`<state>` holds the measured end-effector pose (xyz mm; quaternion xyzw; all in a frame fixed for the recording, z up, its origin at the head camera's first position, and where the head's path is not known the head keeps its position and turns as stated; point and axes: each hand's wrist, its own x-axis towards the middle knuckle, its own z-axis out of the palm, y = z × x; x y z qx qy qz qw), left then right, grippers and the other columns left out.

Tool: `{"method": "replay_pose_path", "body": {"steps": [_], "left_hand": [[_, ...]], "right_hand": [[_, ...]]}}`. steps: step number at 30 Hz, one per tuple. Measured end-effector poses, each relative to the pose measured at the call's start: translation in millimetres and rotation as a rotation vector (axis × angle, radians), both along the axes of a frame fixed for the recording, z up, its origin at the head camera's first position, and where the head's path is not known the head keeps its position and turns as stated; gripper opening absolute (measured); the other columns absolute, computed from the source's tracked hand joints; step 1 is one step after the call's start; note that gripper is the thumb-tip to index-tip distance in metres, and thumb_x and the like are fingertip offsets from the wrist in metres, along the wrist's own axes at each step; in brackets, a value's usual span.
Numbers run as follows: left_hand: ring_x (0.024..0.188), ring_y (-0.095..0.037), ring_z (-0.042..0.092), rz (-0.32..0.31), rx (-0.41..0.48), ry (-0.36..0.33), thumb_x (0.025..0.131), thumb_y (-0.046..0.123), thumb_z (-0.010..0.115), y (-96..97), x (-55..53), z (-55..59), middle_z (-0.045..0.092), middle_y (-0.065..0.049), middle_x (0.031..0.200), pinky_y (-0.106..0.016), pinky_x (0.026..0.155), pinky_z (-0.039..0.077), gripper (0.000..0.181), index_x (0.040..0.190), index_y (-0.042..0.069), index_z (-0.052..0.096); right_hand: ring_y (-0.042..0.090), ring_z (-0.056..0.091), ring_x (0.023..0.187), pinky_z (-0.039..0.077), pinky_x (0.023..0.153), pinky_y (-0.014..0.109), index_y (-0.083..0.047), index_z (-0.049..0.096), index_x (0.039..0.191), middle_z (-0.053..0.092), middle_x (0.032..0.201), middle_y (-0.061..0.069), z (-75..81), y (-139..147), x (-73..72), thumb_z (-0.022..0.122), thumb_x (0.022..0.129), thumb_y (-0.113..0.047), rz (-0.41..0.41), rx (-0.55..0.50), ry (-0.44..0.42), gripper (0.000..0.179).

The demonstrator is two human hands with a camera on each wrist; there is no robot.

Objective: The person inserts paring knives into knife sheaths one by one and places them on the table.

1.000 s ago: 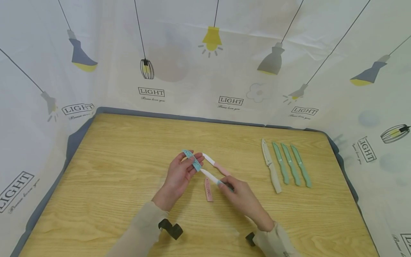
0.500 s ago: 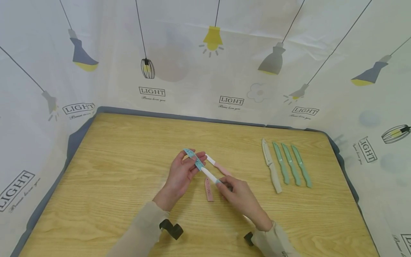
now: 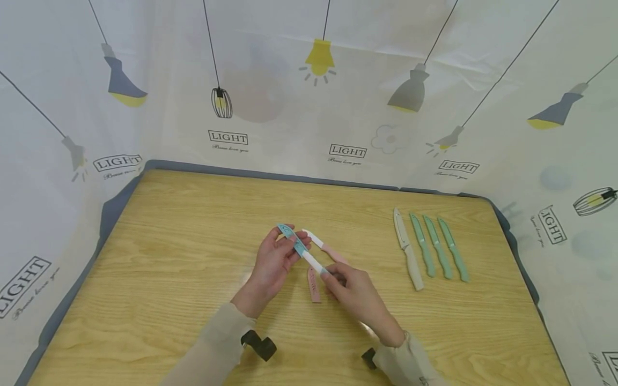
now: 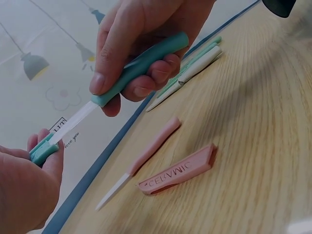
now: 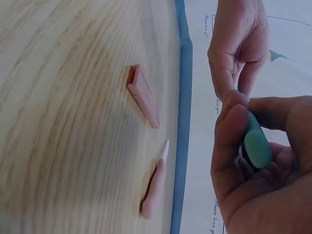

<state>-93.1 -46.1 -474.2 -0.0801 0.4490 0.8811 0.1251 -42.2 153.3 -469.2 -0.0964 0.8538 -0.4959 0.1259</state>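
Observation:
My left hand pinches a blue knife sheath between thumb and fingers, above the table. My right hand grips the blue-green handle of a knife with a white blade. The blade's front part is inside the sheath's mouth, and a length of white still shows between sheath and handle. Below the hands, a pink-handled knife with a bare white blade lies on the table. Beside it rests a pink sheath marked CERAMIC.
At the right of the wooden table lie a cream knife and a row of green knives, all sheathed and roughly parallel. A printed white curtain surrounds the table's back and sides.
The right hand has moved up and left, sliding the white blade from the sheath's mouth partway into it. The left hand has shifted slightly right with the sheath. The table knives have not moved.

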Motion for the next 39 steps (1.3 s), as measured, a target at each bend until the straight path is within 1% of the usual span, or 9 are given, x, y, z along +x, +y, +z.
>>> {"method": "replay_pose_path", "body": {"steps": [2,8,13,16,22,24,31,34,39], "left_hand": [[0.108,-0.021,0.069,-0.006,-0.001,0.005,0.108,-0.003,0.045,0.4,0.4,-0.5,0.064,-0.017,0.119,-0.037,0.103,0.057,0.022,0.130,0.001,0.045],[0.112,-0.024,0.067,-0.018,-0.001,-0.001,0.108,-0.004,0.044,1.4,1.0,-1.5,0.061,-0.021,0.125,-0.038,0.105,0.055,0.026,0.133,-0.001,0.042],[0.116,-0.025,0.067,-0.024,0.013,0.003,0.109,-0.004,0.042,2.5,2.3,-0.4,0.063,-0.019,0.124,-0.039,0.106,0.054,0.025,0.133,-0.002,0.042],[0.117,-0.025,0.068,-0.022,0.022,0.003,0.109,-0.004,0.042,3.4,3.1,-0.3,0.064,-0.018,0.123,-0.039,0.106,0.054,0.024,0.132,-0.001,0.042],[0.116,-0.025,0.068,-0.015,0.020,0.011,0.109,-0.003,0.042,5.2,3.4,-1.0,0.064,-0.017,0.123,-0.038,0.105,0.054,0.023,0.132,0.000,0.043],[0.116,-0.025,0.068,-0.017,0.012,0.013,0.109,-0.003,0.042,5.9,4.0,-0.9,0.065,-0.017,0.123,-0.038,0.105,0.055,0.023,0.132,0.000,0.044],[0.119,-0.025,0.067,-0.040,0.006,0.023,0.110,-0.002,0.042,8.6,6.7,-1.0,0.065,-0.016,0.124,-0.037,0.106,0.054,0.023,0.133,0.001,0.045],[0.120,-0.026,0.066,-0.042,0.000,0.027,0.110,-0.001,0.042,9.0,7.4,-1.6,0.064,-0.017,0.126,-0.037,0.106,0.054,0.025,0.134,0.001,0.044],[0.119,-0.027,0.066,-0.033,-0.018,0.035,0.109,-0.001,0.042,8.4,7.3,-2.7,0.064,-0.020,0.127,-0.037,0.106,0.054,0.032,0.141,-0.006,0.036]], "right_hand": [[0.009,0.054,0.058,0.043,0.047,0.019,0.001,0.071,0.110,0.066,0.076,0.013,0.1,-1,-0.8,0.061,0.107,-0.019,0.001,-0.007,-0.005,0.022],[0.009,0.054,0.057,0.042,0.046,0.018,0.000,0.071,0.109,0.066,0.076,0.014,-0.6,-5,-2.8,0.061,0.106,-0.017,-0.004,-0.011,-0.005,0.021],[0.010,0.056,0.058,0.044,0.047,0.019,0.001,0.071,0.108,0.067,0.077,0.014,-0.4,-7,-3.3,0.061,0.106,-0.018,-0.016,-0.028,-0.011,0.022],[0.013,0.059,0.059,0.046,0.047,0.019,0.003,0.071,0.107,0.067,0.077,0.015,-0.3,-8,-3.6,0.061,0.106,-0.019,-0.017,-0.044,-0.012,0.024],[0.025,0.063,0.062,0.048,0.048,0.019,0.004,0.070,0.105,0.067,0.078,0.015,1.1,-10,-3.7,0.061,0.106,-0.016,-0.014,-0.059,0.004,0.022],[0.024,0.062,0.061,0.047,0.048,0.019,0.005,0.070,0.105,0.066,0.077,0.015,1.6,-10,-3.7,0.061,0.106,-0.016,-0.014,-0.064,0.007,0.022],[0.008,0.054,0.054,0.040,0.045,0.018,0.002,0.069,0.104,0.064,0.073,0.015,1.6,-12,-5.2,0.061,0.106,-0.015,-0.013,-0.064,0.041,0.019],[0.006,0.051,0.053,0.037,0.044,0.017,0.000,0.069,0.103,0.064,0.071,0.014,1.7,-13,-6.1,0.061,0.106,-0.016,-0.012,-0.061,0.051,0.018],[0.007,0.051,0.052,0.037,0.044,0.018,0.002,0.070,0.104,0.064,0.071,0.014,2.7,-13,-7.0,0.061,0.106,-0.016,-0.013,-0.059,0.050,0.020]]}}
